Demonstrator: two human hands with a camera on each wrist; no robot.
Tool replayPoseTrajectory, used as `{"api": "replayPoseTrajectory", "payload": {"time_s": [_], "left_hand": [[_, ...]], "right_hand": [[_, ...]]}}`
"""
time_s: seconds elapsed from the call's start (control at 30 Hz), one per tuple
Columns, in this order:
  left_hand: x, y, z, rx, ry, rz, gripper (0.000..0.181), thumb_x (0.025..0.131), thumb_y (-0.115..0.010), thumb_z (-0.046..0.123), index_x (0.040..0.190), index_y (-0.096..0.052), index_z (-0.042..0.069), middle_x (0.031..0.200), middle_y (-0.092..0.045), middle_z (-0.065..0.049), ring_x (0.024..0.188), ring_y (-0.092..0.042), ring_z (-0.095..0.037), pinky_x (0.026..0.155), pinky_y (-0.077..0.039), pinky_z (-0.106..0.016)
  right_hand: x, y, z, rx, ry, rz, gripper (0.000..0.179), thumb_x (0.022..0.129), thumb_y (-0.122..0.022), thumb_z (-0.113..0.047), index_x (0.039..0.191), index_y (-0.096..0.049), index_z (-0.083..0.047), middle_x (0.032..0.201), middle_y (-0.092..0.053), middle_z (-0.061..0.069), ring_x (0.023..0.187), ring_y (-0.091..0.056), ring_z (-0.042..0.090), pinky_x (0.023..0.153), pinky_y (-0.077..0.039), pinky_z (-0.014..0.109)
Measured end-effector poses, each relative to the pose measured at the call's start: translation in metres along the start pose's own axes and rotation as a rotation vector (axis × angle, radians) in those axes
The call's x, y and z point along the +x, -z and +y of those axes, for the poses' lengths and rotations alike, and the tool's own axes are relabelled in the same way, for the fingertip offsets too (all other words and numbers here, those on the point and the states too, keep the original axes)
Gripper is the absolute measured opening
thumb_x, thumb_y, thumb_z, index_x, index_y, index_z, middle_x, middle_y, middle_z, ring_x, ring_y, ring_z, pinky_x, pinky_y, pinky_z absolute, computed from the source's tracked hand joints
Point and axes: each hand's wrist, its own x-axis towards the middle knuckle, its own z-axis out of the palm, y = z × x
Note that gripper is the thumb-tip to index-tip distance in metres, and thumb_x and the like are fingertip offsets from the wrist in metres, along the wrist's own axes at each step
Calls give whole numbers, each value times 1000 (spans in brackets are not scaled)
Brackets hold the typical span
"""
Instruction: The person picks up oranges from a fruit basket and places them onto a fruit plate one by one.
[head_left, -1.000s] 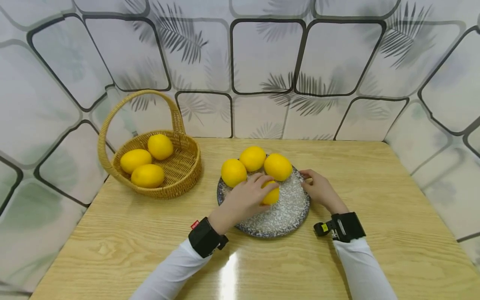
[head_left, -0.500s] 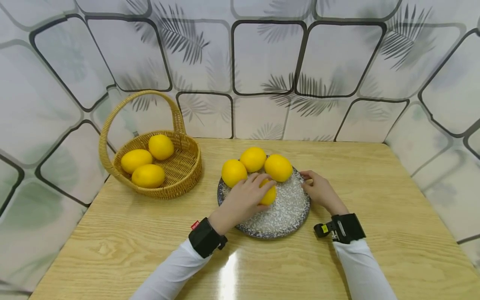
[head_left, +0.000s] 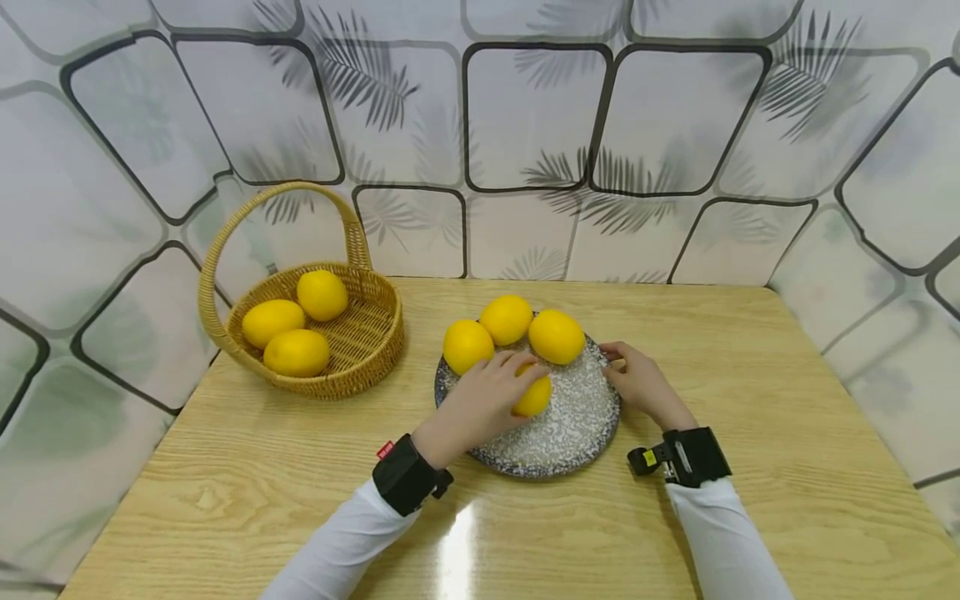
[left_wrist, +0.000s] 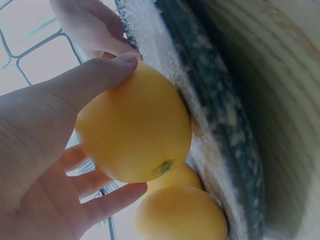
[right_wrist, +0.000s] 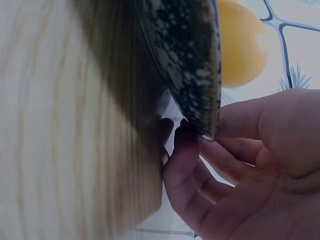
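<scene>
A round, speckled grey plate (head_left: 577, 417) with a dark rim lies in the middle of the table. Near its centre my left hand (head_left: 476, 404) grips a yellow lemon (head_left: 535, 394), thumb on one side and fingers on the other. In the left wrist view this lemon (left_wrist: 135, 125) shows a small green stem end and sits close to the plate's surface; contact is hard to tell. Along the far rim are three more lemons (head_left: 467, 346), (head_left: 506, 319), (head_left: 557, 337). My right hand (head_left: 643, 387) pinches the plate's right rim (right_wrist: 200, 100), thumb above and a finger beneath.
To the left stands a wicker basket (head_left: 386, 342) with a tall arched handle, holding three lemons (head_left: 296, 352) on its left side. The wooden table (head_left: 750, 375) meets a patterned wall covering (head_left: 532, 117) behind and at both sides.
My left hand has drawn its lemon slightly left and toward me on the plate. The right hand, plate, basket and other lemons have stayed in place.
</scene>
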Motion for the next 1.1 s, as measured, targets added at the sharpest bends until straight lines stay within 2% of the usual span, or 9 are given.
{"api": "replayPoseTrajectory", "payload": {"time_s": [0.4, 0.67, 1.1], "left_hand": [[1, 2, -3, -22, -23, 10, 64, 86, -80, 44, 141, -57, 20, 143, -57, -3, 135, -55, -24, 110, -50, -38], [0, 4, -3, -38, -3, -25, 67, 85, -81, 46, 142, -56, 21, 145, -56, -4, 136, -54, -25, 113, -48, -39], [0, 15, 0, -85, 15, -60, 72, 84, -82, 45, 145, -54, 20, 150, -53, -2, 139, -51, -24, 113, -47, -38]], "right_hand": [[0, 2, -2, 10, 1, 2, 49, 104, -50, -14, 151, -42, 1, 141, -53, 30, 111, -61, 38, 76, -52, 32], [-1, 1, 0, 18, 8, -5, 49, 104, -51, -14, 151, -42, 1, 142, -53, 30, 113, -62, 39, 77, -52, 32], [-1, 1, -1, 29, -2, -6, 50, 104, -51, -14, 151, -42, 1, 142, -52, 30, 109, -61, 36, 74, -50, 30]]}}
